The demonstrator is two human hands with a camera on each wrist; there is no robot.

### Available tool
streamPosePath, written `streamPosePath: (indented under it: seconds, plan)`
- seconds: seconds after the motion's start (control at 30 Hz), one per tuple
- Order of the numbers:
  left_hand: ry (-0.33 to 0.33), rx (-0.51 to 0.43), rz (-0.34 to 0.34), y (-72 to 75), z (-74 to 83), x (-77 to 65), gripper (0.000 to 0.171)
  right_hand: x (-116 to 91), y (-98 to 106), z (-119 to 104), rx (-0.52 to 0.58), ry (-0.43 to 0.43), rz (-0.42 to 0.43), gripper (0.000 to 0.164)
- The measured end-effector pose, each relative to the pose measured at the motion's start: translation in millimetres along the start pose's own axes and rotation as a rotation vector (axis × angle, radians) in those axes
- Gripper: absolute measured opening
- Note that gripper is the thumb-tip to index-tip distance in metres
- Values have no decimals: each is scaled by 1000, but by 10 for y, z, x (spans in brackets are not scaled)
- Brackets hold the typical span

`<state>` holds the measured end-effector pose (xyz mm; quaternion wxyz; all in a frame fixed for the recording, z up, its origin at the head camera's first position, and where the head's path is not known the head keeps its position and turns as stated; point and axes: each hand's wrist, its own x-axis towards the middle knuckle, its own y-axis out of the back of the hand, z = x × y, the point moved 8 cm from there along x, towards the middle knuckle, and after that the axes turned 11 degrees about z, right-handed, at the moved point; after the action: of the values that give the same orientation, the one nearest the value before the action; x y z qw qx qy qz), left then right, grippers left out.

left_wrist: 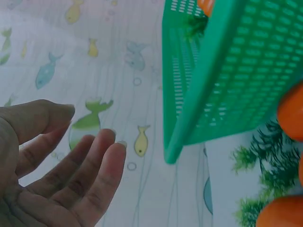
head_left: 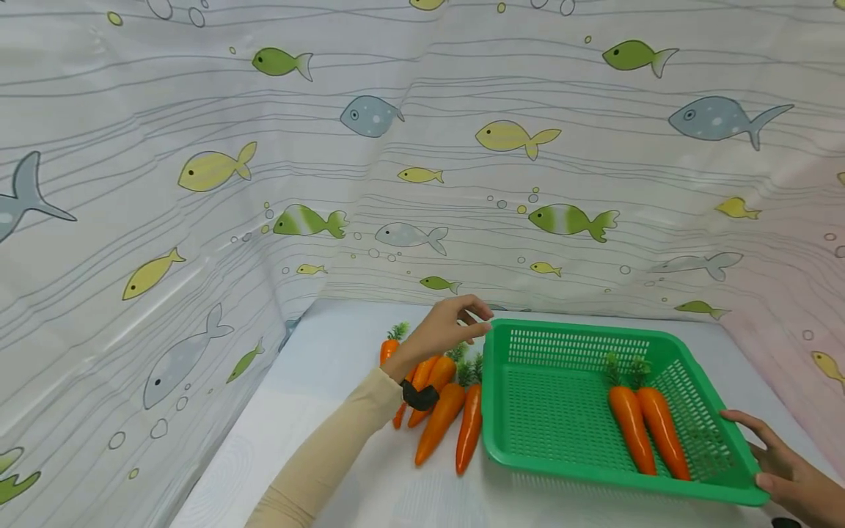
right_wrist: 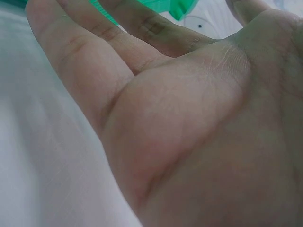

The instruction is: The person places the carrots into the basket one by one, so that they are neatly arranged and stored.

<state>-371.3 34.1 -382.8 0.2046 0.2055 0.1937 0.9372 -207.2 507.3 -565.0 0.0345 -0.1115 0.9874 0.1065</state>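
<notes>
My left hand [head_left: 450, 323] hovers by the back left corner of a green plastic basket [head_left: 489, 411]. Its fingers are loosely bent, with nothing between them in the left wrist view, where the basket rim [left_wrist: 208, 71] is apart from the fingertips. At the basket's right side, my right hand [head_left: 788, 469] touches the rim with the index finger and thumb. The right wrist view shows its palm [right_wrist: 175, 127] and fairly straight fingers, with some fingertips cut off. Inside the basket, two orange carrots [head_left: 631, 429] with green tops lie side by side at the right.
Several more carrots [head_left: 441, 425] lie on the white table [head_left: 317, 381] left of the basket, partly hidden behind my left forearm [head_left: 337, 455]. A fish-patterned sheet [head_left: 462, 198] stands behind the table and along both sides.
</notes>
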Motion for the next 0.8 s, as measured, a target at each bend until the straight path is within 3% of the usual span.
streamPosePath:
  seconds: [0.27, 0.5, 0.8]
  plan:
    - [31, 42, 74, 342, -226, -180, 16, 0, -38, -44, 38, 28, -46, 71]
    - [109, 95, 113, 645, -588, -387, 17, 4, 1, -17, -56, 12, 30, 67]
    - [238, 196, 218, 1041, -1104, -689, 23, 0, -24, -13, -56, -42, 17, 68]
